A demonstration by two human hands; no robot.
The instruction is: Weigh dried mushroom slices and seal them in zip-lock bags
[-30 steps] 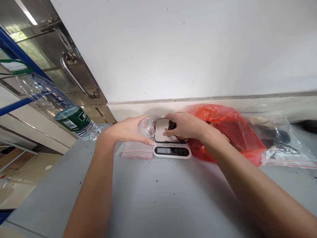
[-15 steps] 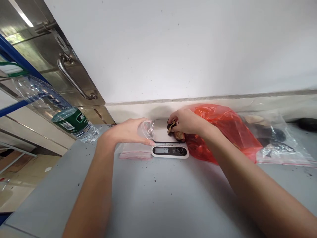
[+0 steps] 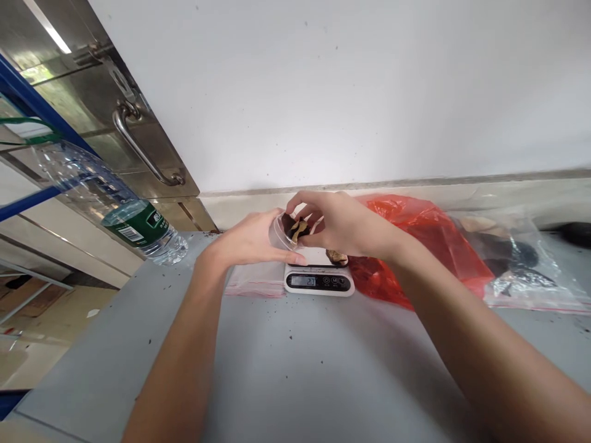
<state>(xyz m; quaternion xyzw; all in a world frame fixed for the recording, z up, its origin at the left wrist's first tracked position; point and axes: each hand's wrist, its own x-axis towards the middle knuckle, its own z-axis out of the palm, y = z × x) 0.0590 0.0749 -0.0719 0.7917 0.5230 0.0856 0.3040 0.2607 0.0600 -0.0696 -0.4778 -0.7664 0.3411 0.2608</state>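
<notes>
My left hand is wrapped round a small clear plastic cup, tilted with its mouth towards the right. My right hand pinches dark dried pieces at the cup's mouth, just above a small white digital scale. One more brown piece lies on the scale's steel plate. The display is lit. The two hands almost touch over the scale.
A red plastic bag lies right of the scale, a clear zip bag with dark contents beyond it. Flat zip bags lie left of the scale. A water bottle juts in at the left. Crumbs dot the grey table.
My right hand lifted dried pieces off the scale plate and carried them left to the cup's mouth. My left hand raised and tilted the cup towards it. The scale reading dropped.
</notes>
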